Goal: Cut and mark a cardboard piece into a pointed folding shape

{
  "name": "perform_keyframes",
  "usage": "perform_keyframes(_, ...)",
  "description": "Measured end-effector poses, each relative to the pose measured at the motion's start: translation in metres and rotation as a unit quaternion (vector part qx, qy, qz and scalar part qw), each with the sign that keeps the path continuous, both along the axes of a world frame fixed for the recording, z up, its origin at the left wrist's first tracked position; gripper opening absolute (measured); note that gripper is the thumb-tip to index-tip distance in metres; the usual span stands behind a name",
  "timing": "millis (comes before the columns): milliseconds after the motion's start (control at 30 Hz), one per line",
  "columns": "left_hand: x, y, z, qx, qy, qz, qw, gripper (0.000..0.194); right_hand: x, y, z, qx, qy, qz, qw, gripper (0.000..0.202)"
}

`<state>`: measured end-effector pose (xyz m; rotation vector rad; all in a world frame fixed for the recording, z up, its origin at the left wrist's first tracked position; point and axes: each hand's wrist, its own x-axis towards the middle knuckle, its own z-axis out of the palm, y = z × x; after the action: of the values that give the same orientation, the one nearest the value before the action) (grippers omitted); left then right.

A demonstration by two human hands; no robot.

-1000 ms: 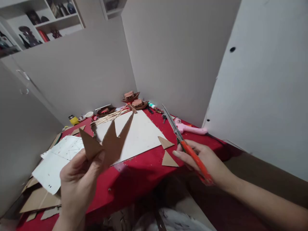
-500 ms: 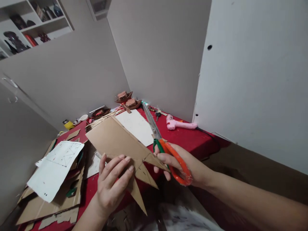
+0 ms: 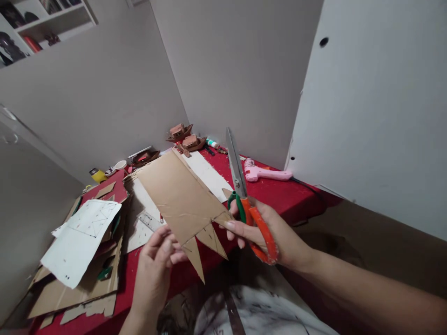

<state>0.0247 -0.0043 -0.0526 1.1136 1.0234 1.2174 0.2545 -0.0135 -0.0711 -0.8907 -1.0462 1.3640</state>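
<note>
A piece of brown cardboard [image 3: 174, 186] with pointed, pen-marked tabs along its near edge is held up in front of me. My right hand [image 3: 254, 228] has the scissors [image 3: 256, 223] in it, orange and green handles, blades pointing up and away from the cardboard. Its thumb and fingers also pinch the cardboard's right corner. At the lower left edge of the sheet is my left hand [image 3: 157, 260], fingers curled with some tips hidden behind the cardboard.
On the red tablecloth [image 3: 279, 195] lies a pink glue gun [image 3: 267, 172]. Model boats [image 3: 190, 142] stand at the back. Left are stacked cardboard [image 3: 80, 298], a drawn paper sheet [image 3: 80, 242] and a ruler [image 3: 148, 221]. A white panel [image 3: 377, 102] rises at right.
My left hand has slid off the face of the cardboard to its lower left edge. The cardboard has turned, and the scissors point more steeply upward.
</note>
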Motion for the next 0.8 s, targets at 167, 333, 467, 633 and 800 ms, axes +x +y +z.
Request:
perform_keyframes(167, 0.014, -0.005, -0.001, -0.035, -0.014, -0.053, 0.998, 0.024, -0.003, -0.003, 0.003, -0.005, -0.025, -0.008, 1.0, 0.042)
perform_keyframes(333, 0.014, 0.001, 0.007, -0.015, -0.061, 0.007, 0.998, 0.021, 0.015, -0.012, -0.001, -0.035, -0.059, -0.08, 0.994, 0.047)
perform_keyframes(467, 0.011, 0.004, 0.01, -0.02, -0.082, 0.027, 0.996, 0.024, 0.031, -0.027, -0.037, -0.069, -0.081, -0.045, 0.993, 0.046)
perform_keyframes(633, 0.012, 0.007, 0.012, -0.019, -0.112, 0.045, 0.992, 0.025, 0.042, -0.058, -0.074, -0.027, -0.228, -0.009, 0.973, 0.037)
perform_keyframes(800, 0.014, 0.008, 0.013, -0.028, -0.118, 0.065, 0.991, 0.029, 0.041, -0.071, -0.06, 0.062, -0.383, 0.018, 0.921, 0.031)
